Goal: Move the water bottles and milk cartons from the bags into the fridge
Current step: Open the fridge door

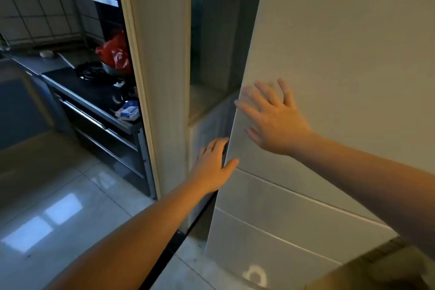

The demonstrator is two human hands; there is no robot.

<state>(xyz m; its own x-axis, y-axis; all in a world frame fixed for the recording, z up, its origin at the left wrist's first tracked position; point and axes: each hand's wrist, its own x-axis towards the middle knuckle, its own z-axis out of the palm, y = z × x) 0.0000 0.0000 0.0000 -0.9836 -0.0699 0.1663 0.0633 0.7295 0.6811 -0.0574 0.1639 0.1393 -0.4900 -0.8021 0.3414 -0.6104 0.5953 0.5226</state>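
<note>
We log fridge door (pixel 329 54): smooth, matt pale finish. Floor tiles (pixel 58 195): glossy, mirror-like. Red bag (pixel 115 53): thin, crinkly, shiny plastic. Stove top (pixel 94 92): black, glossy. Handle (pixel 82 113): metal. Wall tiles (pixel 35 7): dull.

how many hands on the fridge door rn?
2. The left hand grips the left edge of the fridge door, thumb on the front. The right hand is spread open, apparently flat against the door front, higher up. Neither is hidden.

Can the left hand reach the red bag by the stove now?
Probably not: the left hand grips the fridge door, and a wall panel stands between it and the red bag.
</note>
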